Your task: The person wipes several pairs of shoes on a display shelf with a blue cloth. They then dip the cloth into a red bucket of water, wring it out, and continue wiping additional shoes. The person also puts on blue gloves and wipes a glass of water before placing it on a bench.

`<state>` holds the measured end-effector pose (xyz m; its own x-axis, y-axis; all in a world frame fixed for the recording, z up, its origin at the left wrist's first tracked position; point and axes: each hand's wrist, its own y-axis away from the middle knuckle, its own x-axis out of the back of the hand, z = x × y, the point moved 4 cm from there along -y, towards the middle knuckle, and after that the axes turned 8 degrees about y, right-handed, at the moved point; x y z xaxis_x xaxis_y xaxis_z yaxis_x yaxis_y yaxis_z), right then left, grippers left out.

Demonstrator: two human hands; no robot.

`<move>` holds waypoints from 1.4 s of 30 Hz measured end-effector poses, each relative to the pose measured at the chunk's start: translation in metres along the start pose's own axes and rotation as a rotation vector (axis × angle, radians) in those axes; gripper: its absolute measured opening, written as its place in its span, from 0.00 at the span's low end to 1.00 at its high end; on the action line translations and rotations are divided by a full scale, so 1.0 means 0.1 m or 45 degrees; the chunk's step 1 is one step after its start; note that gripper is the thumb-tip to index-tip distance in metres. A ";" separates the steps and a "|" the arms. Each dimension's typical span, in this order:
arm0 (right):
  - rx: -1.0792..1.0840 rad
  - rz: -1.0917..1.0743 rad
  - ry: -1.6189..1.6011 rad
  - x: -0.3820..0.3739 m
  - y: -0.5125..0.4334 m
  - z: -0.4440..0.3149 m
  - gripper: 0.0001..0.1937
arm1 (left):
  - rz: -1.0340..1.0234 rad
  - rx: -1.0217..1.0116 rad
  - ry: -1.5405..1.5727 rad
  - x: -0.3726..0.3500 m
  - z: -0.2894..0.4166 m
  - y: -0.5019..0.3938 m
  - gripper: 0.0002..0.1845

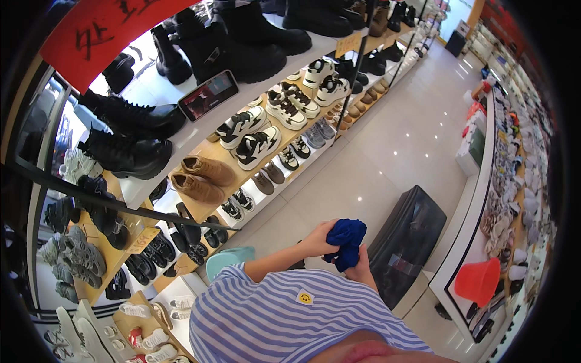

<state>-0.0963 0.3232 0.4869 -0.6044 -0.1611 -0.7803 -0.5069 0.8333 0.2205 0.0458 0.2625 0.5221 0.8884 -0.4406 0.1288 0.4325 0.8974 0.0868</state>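
Note:
A crumpled dark blue cloth (347, 242) is bunched up in front of my striped shirt (290, 308). My left hand (320, 238) grips its left side, with part of the fingers hidden behind the fabric. From the lower right, my right hand (361, 270) holds the cloth too; its fingertips are mostly covered. Both hands are in the air above the tiled floor, between the shoe shelves and a black padded bench (408, 240).
Shelves to the left carry black boots (136, 152), tan high-top shoes (199, 177) and sneakers (258, 145). A phone (209, 95) leans on the upper shelf. A turquoise stool (229, 261) stands by my left arm. At right, a red bucket (476, 281) sits on a shoe display.

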 end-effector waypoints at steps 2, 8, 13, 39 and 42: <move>0.102 0.059 0.160 0.01 0.16 0.02 0.36 | -0.054 -0.099 0.076 -0.16 0.02 0.07 0.35; 0.360 0.596 0.161 0.13 1.21 0.37 0.17 | -0.326 -0.149 0.009 -1.05 0.13 0.55 0.34; 0.646 0.933 -0.043 0.28 2.71 0.94 0.17 | -0.892 -0.036 0.266 -2.26 0.15 1.40 0.42; 1.384 1.321 0.215 2.19 8.39 -0.30 0.23 | -1.586 0.035 0.001 -7.23 0.33 2.46 0.25; 1.305 1.421 0.151 2.52 8.65 -0.93 0.20 | -1.494 -0.009 0.004 -7.87 0.61 2.17 0.24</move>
<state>-0.7446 0.9545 0.5356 -0.4477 0.7821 -0.4334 0.8317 0.5422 0.1193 -0.5689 0.8032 0.4996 -0.0552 -0.9980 -0.0292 0.9876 -0.0589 0.1453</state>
